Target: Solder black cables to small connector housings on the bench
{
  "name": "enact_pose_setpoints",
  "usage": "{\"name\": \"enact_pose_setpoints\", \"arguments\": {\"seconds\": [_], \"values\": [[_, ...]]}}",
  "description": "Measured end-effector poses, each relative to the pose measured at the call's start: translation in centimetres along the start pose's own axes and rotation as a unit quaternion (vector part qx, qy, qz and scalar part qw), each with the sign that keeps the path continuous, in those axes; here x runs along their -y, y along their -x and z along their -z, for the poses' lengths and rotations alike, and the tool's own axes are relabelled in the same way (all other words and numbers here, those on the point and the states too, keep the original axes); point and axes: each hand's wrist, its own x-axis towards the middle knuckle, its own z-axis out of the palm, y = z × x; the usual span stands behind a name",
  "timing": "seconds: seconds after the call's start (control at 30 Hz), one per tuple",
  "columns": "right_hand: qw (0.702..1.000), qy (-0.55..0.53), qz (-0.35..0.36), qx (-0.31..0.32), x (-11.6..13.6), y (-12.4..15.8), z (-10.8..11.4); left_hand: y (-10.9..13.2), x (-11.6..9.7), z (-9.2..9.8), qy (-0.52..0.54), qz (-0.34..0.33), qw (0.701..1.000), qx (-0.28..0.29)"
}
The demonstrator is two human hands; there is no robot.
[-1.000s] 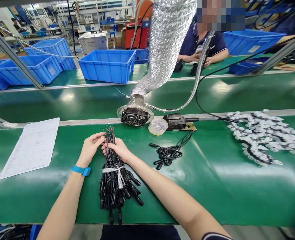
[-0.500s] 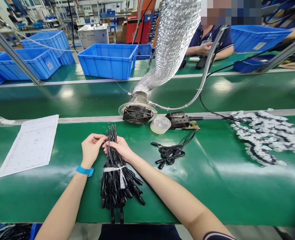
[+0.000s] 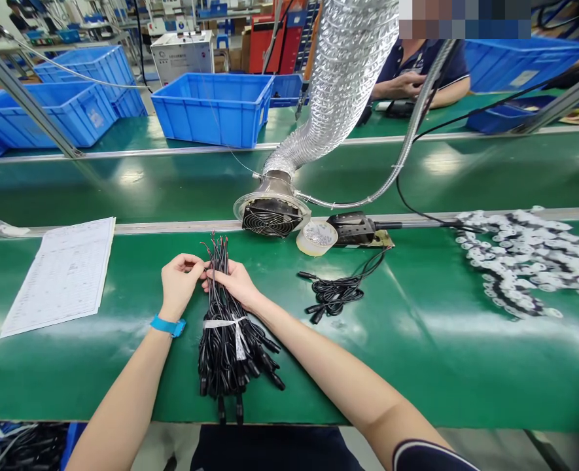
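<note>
Left hand (image 3: 178, 282) curled closer to cable bundle (image 3: 225, 343), grip pinching its wires, right hand (image 3: 236, 282) clasping it

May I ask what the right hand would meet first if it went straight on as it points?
Probably the left hand, just across the cable bundle that the right hand grips; depth is unclear.

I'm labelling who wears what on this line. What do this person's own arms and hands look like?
The left hand and right hand are bare: no gloves. A bright blue wristband circles the left wrist. Forearms are uncovered; a dark navy short sleeve with a thin light edge shows on the right upper arm.
</note>
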Motion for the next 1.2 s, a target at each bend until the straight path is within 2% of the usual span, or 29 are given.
{"name": "enact_pose_setpoints", "arguments": {"seconds": [0.1,0.17,0.33,0.43,0.7,0.87,0.93,1.0,1.03,1.1,1.2], "values": [[0.999,0.02,0.015,-0.027,-0.1,0.0,0.0,-0.5,0.4,0.3,0.044,0.051,0.998,0.011],[0.999,0.036,0.016,-0.034,0.0,0.0,0.0,-0.7,0.4,0.2,0.056,0.054,0.997,0.02],[0.996,0.074,0.02,-0.038,0.0,0.1,-0.1,-0.4,0.0,-0.8,0.001,-0.086,0.996,0.03],[0.996,0.084,0.026,-0.034,0.0,0.1,-0.1,-0.4,0.0,-1.2,-0.021,-0.113,0.993,0.034],[0.989,0.119,0.062,-0.058,-0.1,0.1,-0.1,-0.6,0.3,-0.8,0.028,-0.027,0.999,0.016],[0.99,0.108,0.027,-0.084,-0.2,0.6,-0.1,-0.6,1.0,-0.2,0.014,-0.01,0.999,-0.045],[0.992,0.089,0.01,-0.087,-0.2,0.6,-0.2,-0.5,0.8,-0.1,-0.035,-0.045,0.996,-0.064],[0.994,0.074,0.009,-0.086,-0.3,0.6,-0.2,-0.2,0.3,-0.1,-0.088,-0.116,0.986,-0.079],[0.994,0.07,0.013,-0.082,-0.3,0.5,-0.3,-0.1,0.0,-0.1,-0.11,-0.149,0.98,-0.074],[0.995,0.068,0.021,-0.068,-0.3,0.4,-0.4,0.0,-0.5,-0.1,-0.145,-0.18,0.972,-0.031],[0.995,0.083,0.037,-0.051,-0.4,0.2,-0.5,-0.2,-0.8,0.1,-0.203,-0.154,0.965,0.064]]}}
